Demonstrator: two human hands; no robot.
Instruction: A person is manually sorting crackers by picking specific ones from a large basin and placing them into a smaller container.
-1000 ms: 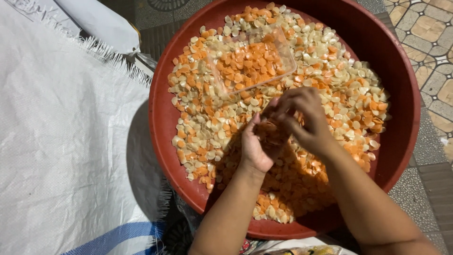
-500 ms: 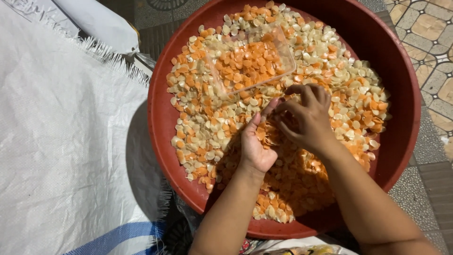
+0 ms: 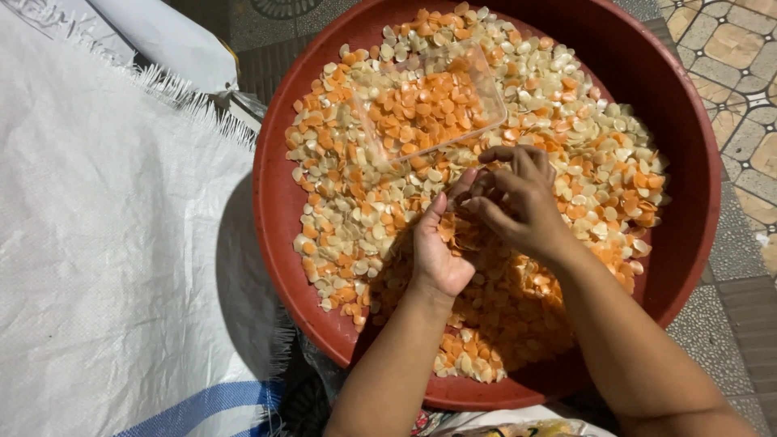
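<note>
Here, left hand [image 3: 441, 251] cupped, right hand [image 3: 518, 202] pinching chips [image 3: 356, 218]

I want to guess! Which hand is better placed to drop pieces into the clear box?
Probably the right hand: it hovers just below the clear box, fingers pinched together. The left hand sits lower, palm cupped upward.

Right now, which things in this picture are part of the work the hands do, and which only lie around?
Part of the work:
- left hand and right hand, fingers together over the chips
- orange and pale chips
- red basin holding them
- clear plastic container with orange chips, lying on the heap

Only lying around:
- white woven sack
- patterned tile floor
</note>
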